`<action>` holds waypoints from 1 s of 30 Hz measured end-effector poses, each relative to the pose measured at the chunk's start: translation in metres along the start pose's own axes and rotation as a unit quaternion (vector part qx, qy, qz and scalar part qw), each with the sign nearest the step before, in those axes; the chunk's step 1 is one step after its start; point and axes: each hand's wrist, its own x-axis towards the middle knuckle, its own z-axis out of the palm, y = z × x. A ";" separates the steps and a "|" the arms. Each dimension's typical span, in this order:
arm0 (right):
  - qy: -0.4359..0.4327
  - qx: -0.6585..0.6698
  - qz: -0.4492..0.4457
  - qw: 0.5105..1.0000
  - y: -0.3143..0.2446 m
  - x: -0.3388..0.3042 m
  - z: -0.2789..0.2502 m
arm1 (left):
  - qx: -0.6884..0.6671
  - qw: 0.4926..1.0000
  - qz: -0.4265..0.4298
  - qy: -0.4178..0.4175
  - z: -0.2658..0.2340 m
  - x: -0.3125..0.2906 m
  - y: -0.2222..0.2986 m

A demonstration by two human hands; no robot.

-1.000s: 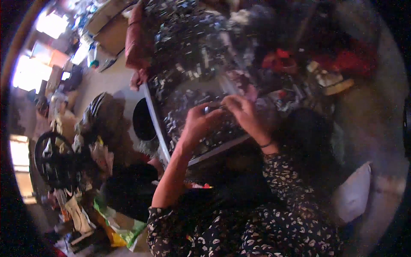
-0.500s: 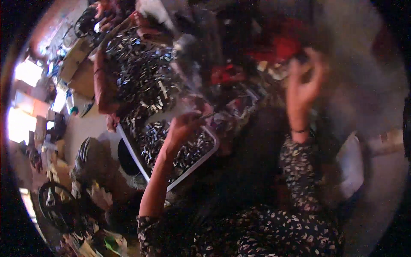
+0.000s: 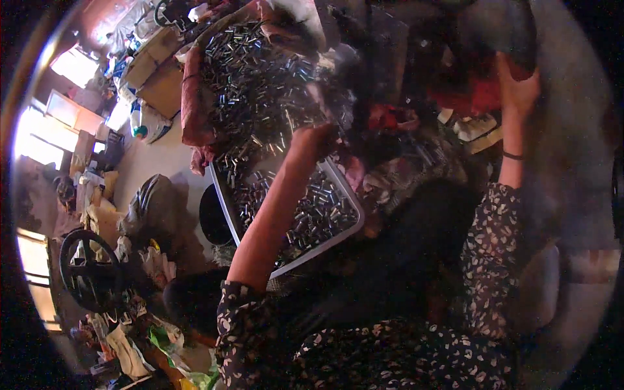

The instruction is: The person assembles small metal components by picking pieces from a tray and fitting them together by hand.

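Cluttered floor; left hand (image 3: 312,140) over tray (image 3: 224,198) of metal cylinders (image 3: 312,214), right hand (image 3: 518,88) raised; fingers' state unclear.

Grey tray (image 3: 348,201) (tilted) heaped with metal cylinders (image 3: 312,214).

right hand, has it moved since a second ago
Yes. The right hand was down beside the left hand over the tray of small metal pieces; now it is raised up and right, away from the tray, against something dark.
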 end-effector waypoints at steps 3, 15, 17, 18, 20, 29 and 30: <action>0.022 -0.001 -0.074 0.997 0.002 0.005 0.002 | -0.389 0.903 -0.179 0.032 0.017 0.009 -0.017; -0.202 -0.111 -0.015 0.973 0.008 0.091 0.025 | -0.464 0.841 -0.259 0.105 0.028 0.030 -0.035; -0.223 -0.128 0.002 0.966 0.004 0.108 0.020 | -0.467 0.849 -0.225 0.098 0.035 0.042 -0.035; -0.255 -0.138 0.026 0.957 -0.003 0.110 0.023 | -0.467 0.855 -0.204 0.096 0.034 0.044 -0.031; -0.242 -0.166 0.020 0.956 -0.015 0.106 0.029 | -0.430 0.874 -0.197 0.110 0.033 0.046 -0.022; -0.017 -0.067 -0.103 0.992 -0.002 0.018 0.006 | -0.471 0.850 -0.196 0.131 0.038 0.039 -0.012; 0.023 -0.092 -0.071 0.993 0.001 0.004 0.000 | -0.456 0.857 -0.211 0.114 0.038 0.042 -0.005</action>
